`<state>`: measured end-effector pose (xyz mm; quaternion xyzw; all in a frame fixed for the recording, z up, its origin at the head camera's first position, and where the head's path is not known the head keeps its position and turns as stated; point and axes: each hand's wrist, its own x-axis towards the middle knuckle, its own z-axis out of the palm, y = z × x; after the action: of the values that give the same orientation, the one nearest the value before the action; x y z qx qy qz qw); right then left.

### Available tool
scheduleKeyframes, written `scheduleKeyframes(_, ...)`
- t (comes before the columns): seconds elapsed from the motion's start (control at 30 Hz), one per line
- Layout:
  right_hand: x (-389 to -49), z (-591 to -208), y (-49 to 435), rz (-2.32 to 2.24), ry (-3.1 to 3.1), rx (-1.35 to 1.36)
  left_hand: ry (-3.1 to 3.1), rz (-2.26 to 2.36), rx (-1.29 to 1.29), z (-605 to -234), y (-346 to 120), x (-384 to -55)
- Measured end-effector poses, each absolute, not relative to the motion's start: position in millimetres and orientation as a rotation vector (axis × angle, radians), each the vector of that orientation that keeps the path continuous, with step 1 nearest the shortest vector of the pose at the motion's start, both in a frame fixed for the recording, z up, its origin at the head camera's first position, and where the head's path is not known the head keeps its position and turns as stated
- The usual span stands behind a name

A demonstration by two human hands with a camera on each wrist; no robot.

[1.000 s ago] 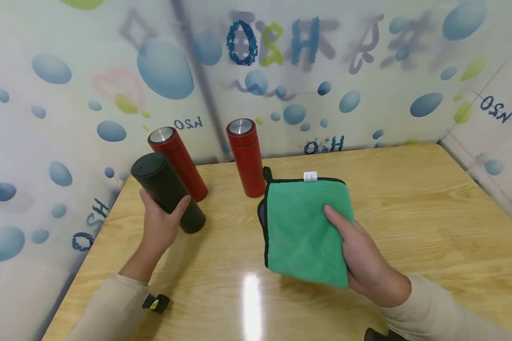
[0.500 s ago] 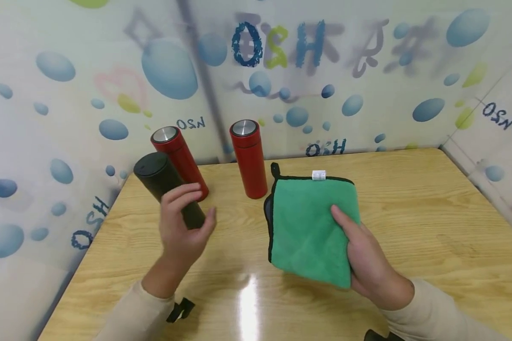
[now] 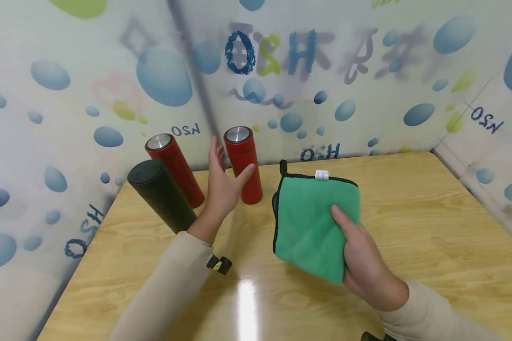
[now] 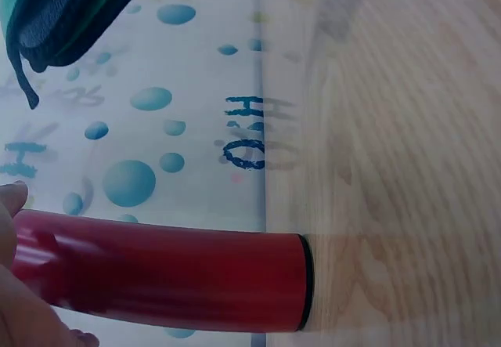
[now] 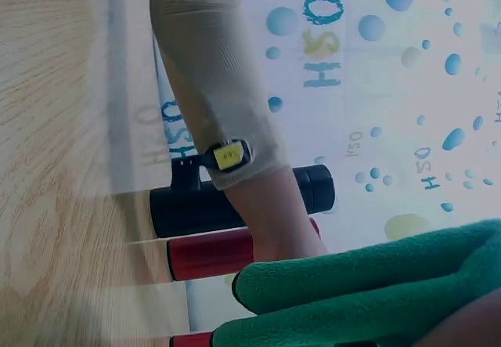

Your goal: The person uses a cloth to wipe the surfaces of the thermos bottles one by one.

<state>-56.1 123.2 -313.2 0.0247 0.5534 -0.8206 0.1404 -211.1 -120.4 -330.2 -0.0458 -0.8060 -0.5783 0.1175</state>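
Standing leftmost: black thermos, red thermos. Left hand, fingers spread, flanks another silver-topped thermos; right hand grips green cloth.

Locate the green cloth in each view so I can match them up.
Head: cloth right of centre, in the right hand.
Left wrist: cloth in the top left corner.
Right wrist: cloth at bottom right.
Shared landmark: the wooden table.
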Motion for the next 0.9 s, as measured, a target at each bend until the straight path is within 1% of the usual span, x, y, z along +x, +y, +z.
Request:
scheduleKeyframes(0.2,-52.6,-307.3,122.9,-2.338,1.602,0.112,-2.309,-1.826,-0.067,-330.0,-117.5,-221.9)
scheduleKeyframes(0.4,-53.8,-305.4,124.2,-2.368,1.600,0.110,-2.307,-1.848,-0.107,-326.3,-118.8,-228.3)
scheduleKeyframes(0.53,-55.9,-309.5,121.9,-2.388,1.561,0.133,-2.346,-1.821,-0.112,-330.5,-124.5,-226.8)
scheduleKeyframes(0.7,-57.8,-314.4,120.9,-2.423,1.590,0.121,-2.363,-1.797,-0.158,-333.4,-128.1,-212.3)
scheduleKeyframes(0.9,-59.3,-313.4,125.3,-2.432,1.719,0.059,-2.415,-1.693,-0.302,-320.7,-122.1,-177.8)
